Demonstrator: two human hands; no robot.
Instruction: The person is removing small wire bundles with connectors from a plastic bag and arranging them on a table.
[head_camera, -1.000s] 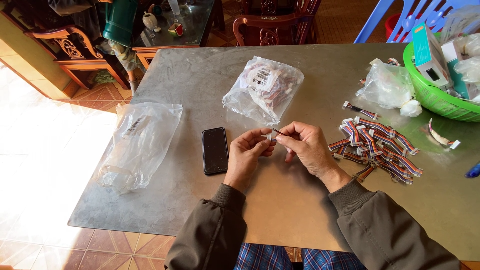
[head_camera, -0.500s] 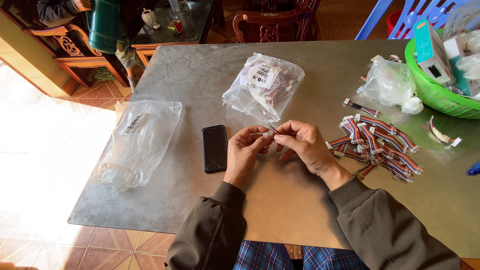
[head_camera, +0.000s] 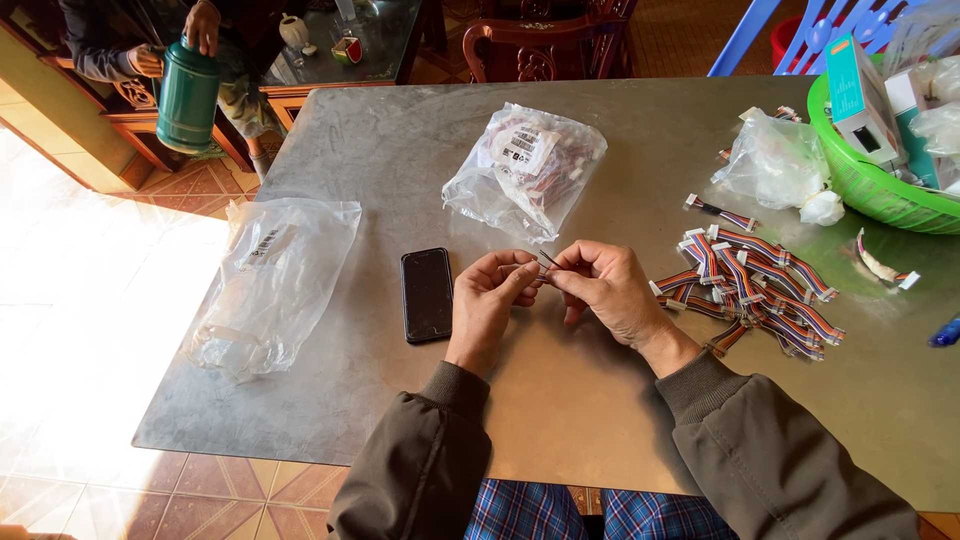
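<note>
Head view, looking straight down: the left hand (head_camera: 490, 300) and right hand (head_camera: 605, 290) are brought together over the grey metal tabletop (head_camera: 560, 420), fingertips pinching a thin little wire piece (head_camera: 545, 264) between them. It's so small I honestly can't tell if it's one bare lead or a short cable end. Using the black smartphone lying face-up (head_camera: 427, 294) as the marker: the hands are just to its right and the wire sits pinched above the table right of its top edge. My worry is that a pinch that fine could slip, and a piece this size dropped on a reflective grey surface would be a pain to find, or it could roll toward the near table edge. Pulling unevenly could also bend it, I'd guess. Further right of the phone is a loose pile of short rainbow ribbon cables with white plugs (head_camera: 750, 290), close enough that a right elbow swing could scatter them. Left of the phone is a flat clear plastic bag (head_camera: 270, 280) hanging near the table edge. Beyond the phone, a clear bag stuffed with more cables (head_camera: 525, 170), then a crumpled clear bag (head_camera: 775, 165) and a green plastic basket (head_camera: 860, 185) far right. Someone else holds a green flask (head_camera: 187, 95) past the far-left corner.
</note>
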